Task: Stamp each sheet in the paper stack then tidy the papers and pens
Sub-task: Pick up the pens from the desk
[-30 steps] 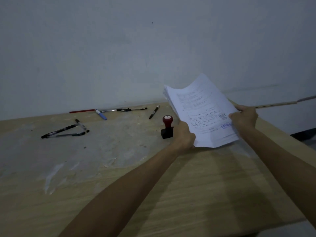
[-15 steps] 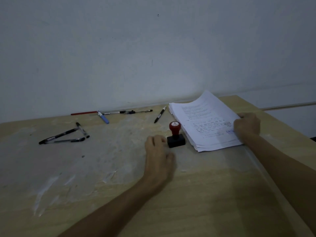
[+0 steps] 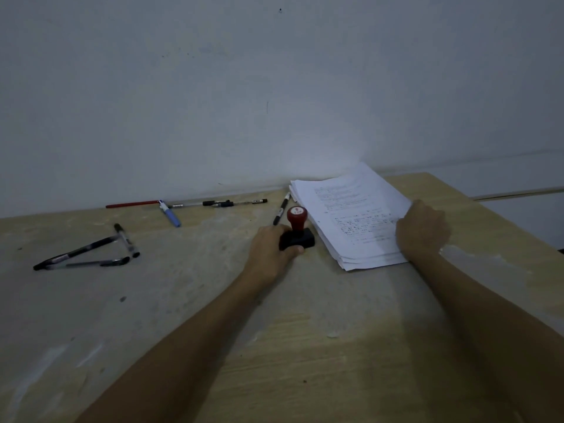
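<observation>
A white paper stack (image 3: 345,215) with printed text lies flat on the wooden table (image 3: 305,346), at the back right near the wall. My right hand (image 3: 422,230) rests on its right edge, fingers curled over the sheets. A stamp (image 3: 297,232) with a red knob and black base stands upright just left of the stack. My left hand (image 3: 271,248) wraps around the stamp's black base from the left. A black pen (image 3: 281,208) lies behind the stamp. Several more pens (image 3: 219,203) lie along the wall, and black pens (image 3: 82,254) form a triangle at the far left.
A blue-capped pen (image 3: 170,214) and a red pen (image 3: 131,204) lie by the wall at the back. The table's right edge (image 3: 500,215) runs diagonally beyond the stack. The grey wall stands directly behind the table.
The paper stack, held up in both hands a second ago, now lies flat on the table. My left hand let go of it and moved to grip the stamp's base.
</observation>
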